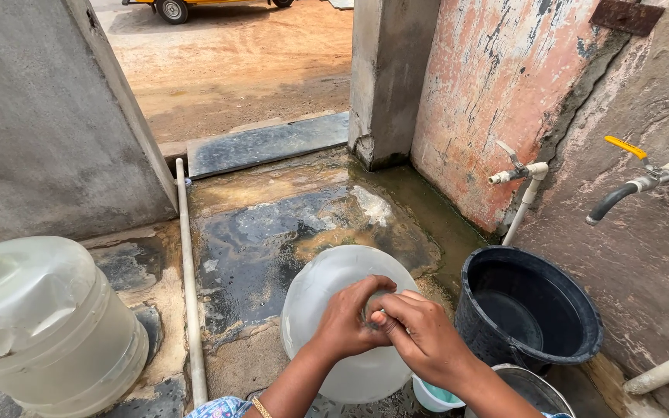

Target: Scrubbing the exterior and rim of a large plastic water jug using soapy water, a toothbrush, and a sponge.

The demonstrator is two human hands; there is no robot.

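Note:
A large clear plastic water jug [327, 302] stands on the wet stone floor in front of me. My left hand [348, 316] is wrapped around its neck at the top. My right hand [421, 334] meets it there, fingers closed over the jug's mouth beside the left hand. The mouth and any cap are hidden under both hands.
A second big clear jug [48, 325] lies at the left. A black bucket [540, 352] with some water stands at the right under two wall taps [516, 172] [632, 182]. A metal pot rim [532, 383] and a small white cup [431, 396] sit near my right arm. A white pipe [189, 279] runs along the floor.

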